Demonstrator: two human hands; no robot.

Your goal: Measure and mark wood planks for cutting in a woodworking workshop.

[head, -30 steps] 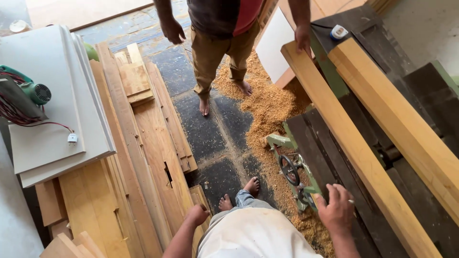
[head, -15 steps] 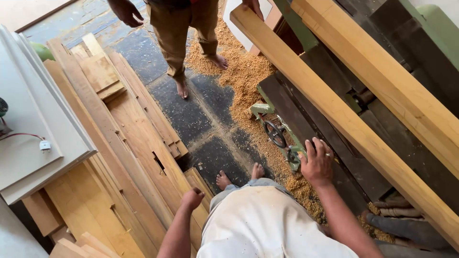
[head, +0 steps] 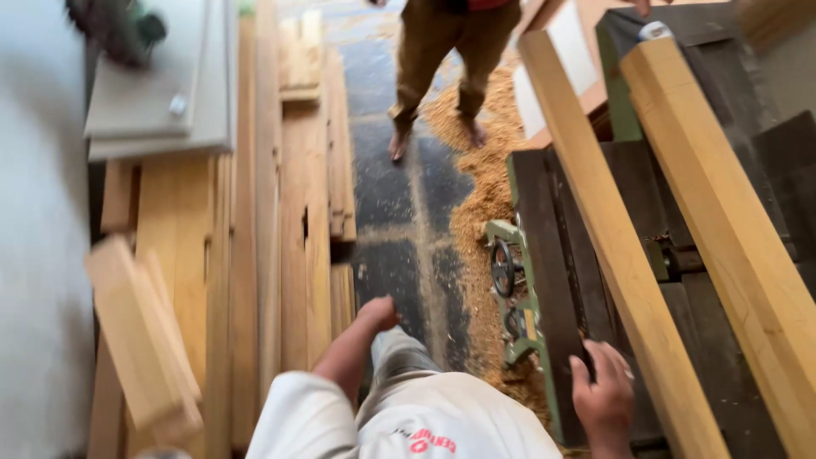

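Observation:
My right hand (head: 602, 389) rests with spread fingers on the dark top of a green woodworking machine (head: 544, 280), close to its near edge and beside a long pale wooden beam (head: 612, 246). A second, thicker beam (head: 722, 229) lies to the right across the same machine. My left hand (head: 378, 313) hangs loosely closed at my side above the dark floor, holding nothing that I can see. Another person (head: 446, 51) in brown trousers stands barefoot at the far end of the machine.
Sawdust (head: 484, 187) is heaped on the floor along the machine's left side. Stacked wooden planks (head: 289, 212) run along the left, with grey boards (head: 161, 93) and a power tool (head: 115, 25) at the upper left. Loose offcuts (head: 140, 340) lie at the lower left.
The view has swung and moved forward. My right hand has gone from the machine's side down onto its near top edge. My left arm has swung forward.

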